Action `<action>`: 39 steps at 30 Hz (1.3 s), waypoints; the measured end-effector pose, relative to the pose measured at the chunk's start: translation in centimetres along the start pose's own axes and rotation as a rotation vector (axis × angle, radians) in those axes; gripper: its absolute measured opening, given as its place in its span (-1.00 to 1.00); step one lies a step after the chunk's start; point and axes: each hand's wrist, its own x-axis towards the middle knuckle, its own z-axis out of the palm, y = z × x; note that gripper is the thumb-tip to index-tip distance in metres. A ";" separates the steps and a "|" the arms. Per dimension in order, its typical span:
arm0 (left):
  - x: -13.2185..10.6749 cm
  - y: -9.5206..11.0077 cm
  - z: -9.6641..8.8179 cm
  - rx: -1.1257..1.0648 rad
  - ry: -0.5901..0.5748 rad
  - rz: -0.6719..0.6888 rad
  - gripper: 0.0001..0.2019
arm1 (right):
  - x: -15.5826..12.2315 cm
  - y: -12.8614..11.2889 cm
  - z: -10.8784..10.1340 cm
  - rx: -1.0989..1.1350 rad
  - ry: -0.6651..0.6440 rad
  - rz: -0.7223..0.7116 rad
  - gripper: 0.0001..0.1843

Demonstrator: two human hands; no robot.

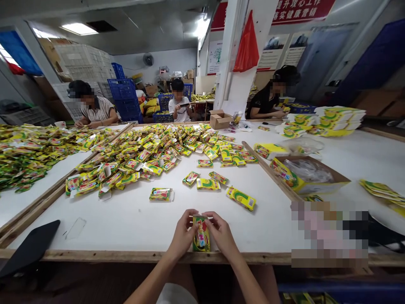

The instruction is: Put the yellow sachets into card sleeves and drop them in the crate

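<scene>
A small yellow-and-green packet box (201, 234) stands upright at the near edge of the white table (133, 219). My left hand (182, 234) grips its left side and my right hand (221, 233) its right side, fingers pinched at its top. A few loose packets lie just beyond my hands: one flat box (160, 194) to the left, another (241, 197) to the right. Farther back spreads a large heap of the same packets (148, 156).
A cardboard box (308, 175) with clear plastic sits at right beside a wooden divider strip (268, 171). A dark flat object (30, 249) lies at the near left corner. Three people sit at the far side; blue crates (125, 99) stand behind.
</scene>
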 end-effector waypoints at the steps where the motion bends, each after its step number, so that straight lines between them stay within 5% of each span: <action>1: 0.0 0.1 -0.1 0.038 0.001 0.007 -0.81 | -0.1 -0.3 0.0 -0.016 -0.012 -0.001 -0.74; 15: 1.3 0.3 -0.2 0.074 0.129 -0.060 -0.84 | 1.1 -2.3 0.4 -0.192 0.016 -0.033 -0.83; 27: -0.3 -0.2 -1.2 0.068 -0.059 -0.011 -0.76 | -1.0 -1.6 0.7 -0.039 -0.050 -0.057 -0.82; 30: 0.9 0.1 -3.4 0.334 -0.048 0.138 -0.73 | -2.7 -2.9 -2.4 -0.181 0.100 -0.088 -0.78; 33: 3.8 0.2 -8.1 0.663 0.059 0.242 -0.62 | -5.8 -4.2 -9.7 -0.452 0.177 -0.039 -0.72; 36: 6.6 0.2 -13.0 0.953 0.041 0.156 -0.41 | -9.0 -4.3 -17.1 -0.670 0.225 -0.008 -0.69; 39: 7.5 0.2 -14.3 1.037 0.010 0.101 -0.38 | -10.4 -3.8 -19.1 -0.712 0.326 0.037 -0.65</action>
